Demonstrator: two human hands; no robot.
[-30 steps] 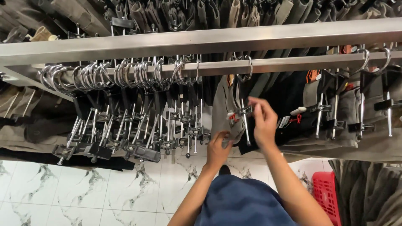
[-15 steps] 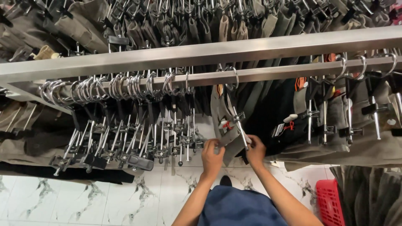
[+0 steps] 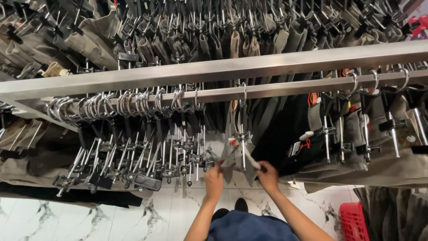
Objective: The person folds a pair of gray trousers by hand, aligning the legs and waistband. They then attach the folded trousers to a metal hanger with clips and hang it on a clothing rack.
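- Left hand [image 3: 214, 178]: raised under the rail, fingers closed on the lower left edge of the grey-brown trousers [image 3: 232, 147] hanging from one clip hanger [image 3: 243, 134].
- Right hand [image 3: 268, 175]: raised beside the left, closed around a white tag [image 3: 252, 159] at the trousers' lower right; whether it also pinches the cloth, I cannot tell.
- Trousers: hang from the round rail [image 3: 276, 90], in the gap between the empty hangers on the left and the dark garments on the right. The two hands are near each other, the cloth between them.
- Clip hanger: its hook sits over the rail; its metal stem runs straight down into the waistband.
- Empty hangers [image 3: 133, 160]: a dense bunch on the rail's left part, hooks crowded together, clips hanging open-ended and tilted.
- Dark garments [image 3: 290, 134]: just right of the trousers, with a small tag showing; further clipped olive trousers [image 3: 383, 147] beyond.
- Square beam [image 3: 214, 70]: runs across above the rail; another row of hung garments shows above it.
- Floor [image 3: 89, 218]: white marbled tiles below; a red crate [image 3: 354, 221] at lower right.
- Person's blue garment [image 3: 249, 227] at bottom centre.
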